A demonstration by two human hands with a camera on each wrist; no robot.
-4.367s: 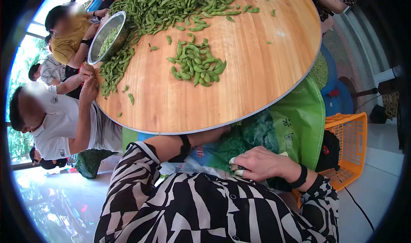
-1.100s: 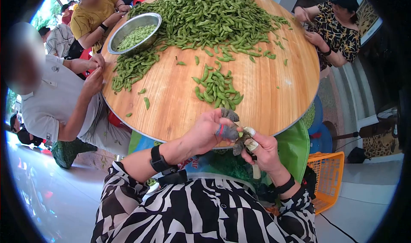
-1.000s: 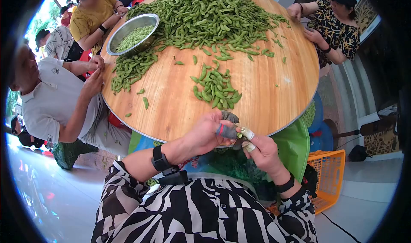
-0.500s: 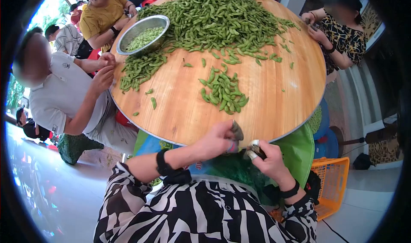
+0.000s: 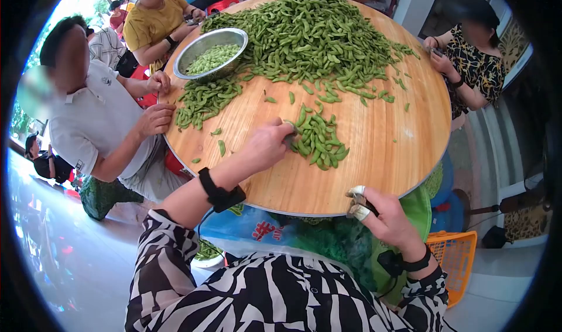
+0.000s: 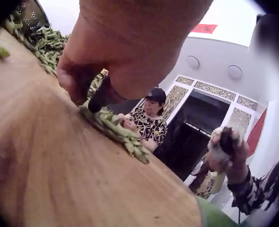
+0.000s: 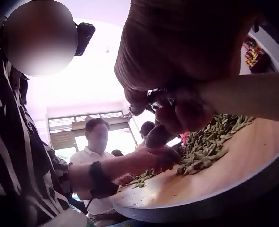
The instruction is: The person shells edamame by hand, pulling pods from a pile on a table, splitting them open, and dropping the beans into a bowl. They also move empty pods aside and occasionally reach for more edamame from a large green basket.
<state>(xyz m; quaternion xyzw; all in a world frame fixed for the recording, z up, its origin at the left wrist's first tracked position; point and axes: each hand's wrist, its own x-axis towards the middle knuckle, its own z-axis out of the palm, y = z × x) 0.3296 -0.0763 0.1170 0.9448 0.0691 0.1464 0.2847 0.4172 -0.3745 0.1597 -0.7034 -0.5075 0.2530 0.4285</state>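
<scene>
In the head view my left hand (image 5: 269, 148) reaches over the table to the left edge of a small pile of edamame pods (image 5: 321, 142). Its fingers, some in dark covers, pinch a pod (image 6: 98, 87), seen in the left wrist view. My right hand (image 5: 389, 218) is by the table's near edge, its thumb and a finger wrapped in white at the tips. Its curled fingers hold a tool with a pale, rod-like handle (image 7: 243, 97); the grip hides most of the tool, so I cannot tell its kind.
A large heap of pods (image 5: 319, 36) covers the far part of the round wooden table (image 5: 252, 186). A metal colander (image 5: 202, 45) of shelled beans stands at the left. People sit left and right. An orange crate (image 5: 453, 262) stands on the floor at right.
My left hand has left its place beside the right hand and moved forward onto the table, to the small pile. The right hand has shifted slightly right, and the hands are now apart.
</scene>
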